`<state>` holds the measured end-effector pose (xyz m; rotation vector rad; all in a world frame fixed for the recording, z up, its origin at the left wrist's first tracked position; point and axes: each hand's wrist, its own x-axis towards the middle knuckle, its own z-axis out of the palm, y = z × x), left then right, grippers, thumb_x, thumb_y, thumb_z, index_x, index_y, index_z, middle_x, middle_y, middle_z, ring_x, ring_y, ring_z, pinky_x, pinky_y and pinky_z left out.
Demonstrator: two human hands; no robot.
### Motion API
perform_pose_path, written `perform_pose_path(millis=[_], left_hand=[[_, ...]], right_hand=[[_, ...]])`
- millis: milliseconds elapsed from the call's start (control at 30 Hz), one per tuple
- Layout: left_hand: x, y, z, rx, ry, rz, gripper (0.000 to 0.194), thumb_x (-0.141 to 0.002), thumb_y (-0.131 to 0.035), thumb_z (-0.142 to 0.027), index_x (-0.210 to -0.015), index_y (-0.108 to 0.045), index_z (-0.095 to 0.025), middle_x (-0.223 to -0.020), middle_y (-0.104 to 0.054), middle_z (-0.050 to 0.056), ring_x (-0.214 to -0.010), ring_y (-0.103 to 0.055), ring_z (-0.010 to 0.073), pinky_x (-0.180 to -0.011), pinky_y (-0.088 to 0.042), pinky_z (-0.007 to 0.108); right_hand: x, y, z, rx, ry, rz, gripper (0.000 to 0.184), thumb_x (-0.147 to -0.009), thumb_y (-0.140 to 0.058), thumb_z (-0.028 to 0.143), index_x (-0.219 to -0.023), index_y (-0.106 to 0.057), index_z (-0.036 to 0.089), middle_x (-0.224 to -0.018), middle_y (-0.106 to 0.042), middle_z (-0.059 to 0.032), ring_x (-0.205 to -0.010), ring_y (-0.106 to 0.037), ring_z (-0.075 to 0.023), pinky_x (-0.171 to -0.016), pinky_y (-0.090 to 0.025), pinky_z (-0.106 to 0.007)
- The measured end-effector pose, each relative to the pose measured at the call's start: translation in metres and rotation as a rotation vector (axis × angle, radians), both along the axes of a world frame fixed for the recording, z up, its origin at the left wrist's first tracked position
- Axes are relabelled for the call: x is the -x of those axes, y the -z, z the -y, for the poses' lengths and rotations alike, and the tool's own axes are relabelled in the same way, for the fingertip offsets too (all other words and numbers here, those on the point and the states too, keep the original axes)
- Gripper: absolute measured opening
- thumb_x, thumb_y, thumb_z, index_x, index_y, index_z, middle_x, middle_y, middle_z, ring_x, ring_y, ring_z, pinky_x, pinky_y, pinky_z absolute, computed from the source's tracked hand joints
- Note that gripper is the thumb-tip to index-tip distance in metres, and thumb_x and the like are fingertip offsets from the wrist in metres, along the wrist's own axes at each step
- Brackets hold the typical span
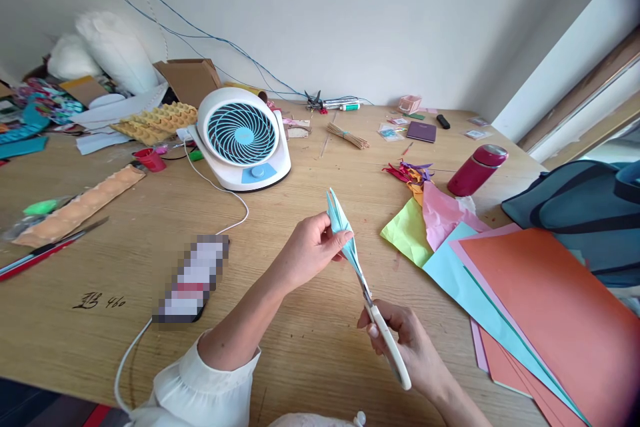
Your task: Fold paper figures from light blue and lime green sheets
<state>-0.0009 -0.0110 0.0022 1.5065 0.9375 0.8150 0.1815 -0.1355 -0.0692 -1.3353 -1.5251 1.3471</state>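
I had the blue paper (339, 217) just right of centre in the frame, pinched between the thumb and fingers of the left hand (307, 250). Its long axis ran on a slant, the pointed tips towards the upper left and the narrow lower end towards the lower right. The right hand (407, 340) lay below and to the right of it, gripping the scissors (390, 347) by the white handles. Their blades pointed up and left, so paper and scissors made nearly one line, and the blade ends met the paper's lower end. I could not tell how far the blades were parted, or whether paper sat between them. The left hand was the nearer to the paper, its fingers wrapped about the middle; the right reached it only through the scissors.

I read both hands as raised over the table (310, 170), with room on either side. The closest edges I had to mind were the lime sheet (407, 233) to the right and, beyond it, the stack of coloured sheets (550, 280) at the lower right. On the other side, the phone (193, 280) lay left of the left forearm, its white cable (240, 197) curving above it. The fan (243, 133) stood farther back, at upper left, well apart from the paper tips.
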Motion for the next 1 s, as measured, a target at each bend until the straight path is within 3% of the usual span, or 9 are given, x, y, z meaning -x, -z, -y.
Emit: perform_pose_path(millis=[700, 1000], left_hand=[[-0.0029, -0.0028, 0.0013, 0.037, 0.005, 0.020, 0.037, -0.087, -0.062, -0.051, -0.083, -0.060, -0.014, -0.078, -0.070, 0.006, -0.071, -0.071, 0.0165, -0.059, -0.057, 0.022], [-0.0038, 0.0010, -0.0030, -0.005, -0.027, 0.013, 0.033, -0.085, -0.065, -0.045, -0.073, -0.061, -0.014, -0.068, -0.066, 0.002, -0.059, -0.063, 0.0111, -0.053, -0.052, 0.019]], right_hand=[[0.0001, -0.0003, 0.0012, -0.028, 0.023, 0.010, 0.044, -0.089, -0.053, 0.056, -0.070, -0.056, 0.017, -0.064, -0.051, -0.0002, -0.055, -0.040, -0.0109, -0.050, -0.033, -0.024], [0.0003, 0.0027, 0.0008, -0.008, 0.023, 0.029, 0.042, -0.089, -0.053, 0.054, -0.073, -0.060, 0.016, -0.067, -0.054, -0.0017, -0.057, -0.045, -0.0120, -0.051, -0.036, -0.024]])
